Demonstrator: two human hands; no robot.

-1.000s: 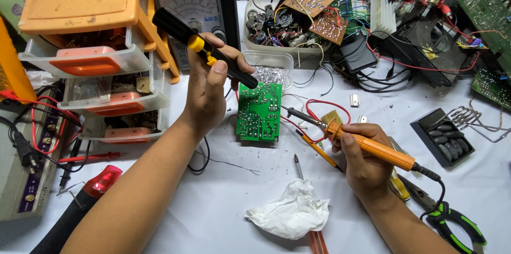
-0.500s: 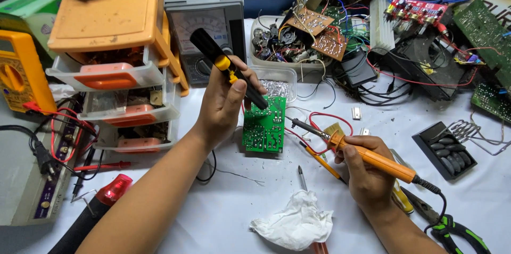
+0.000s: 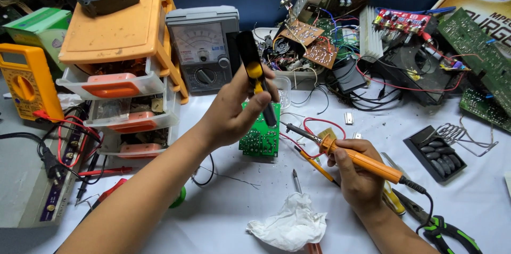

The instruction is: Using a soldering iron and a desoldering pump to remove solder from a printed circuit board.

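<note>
My left hand (image 3: 231,113) grips a black and yellow pump tool (image 3: 254,73), held nearly upright with its tip down over a green circuit board (image 3: 261,136) lying on the white table (image 3: 245,201). My right hand (image 3: 357,177) holds an orange-handled soldering iron (image 3: 356,155). Its metal tip (image 3: 291,128) points left and hovers just right of the board's edge. The lower tip of the pump tool sits against the board's upper right part.
An orange drawer unit (image 3: 125,68) and a grey analog meter (image 3: 202,49) stand at the back left. A yellow multimeter (image 3: 26,81) is far left. Loose boards and wires (image 3: 372,46) crowd the back right. A crumpled tissue (image 3: 290,225), a screwdriver (image 3: 296,181) and green-handled pliers (image 3: 447,232) lie near me.
My left hand has raised the pump tool from a slant to nearly upright over the board. The soldering iron stays beside the board. The view has tilted downward.
</note>
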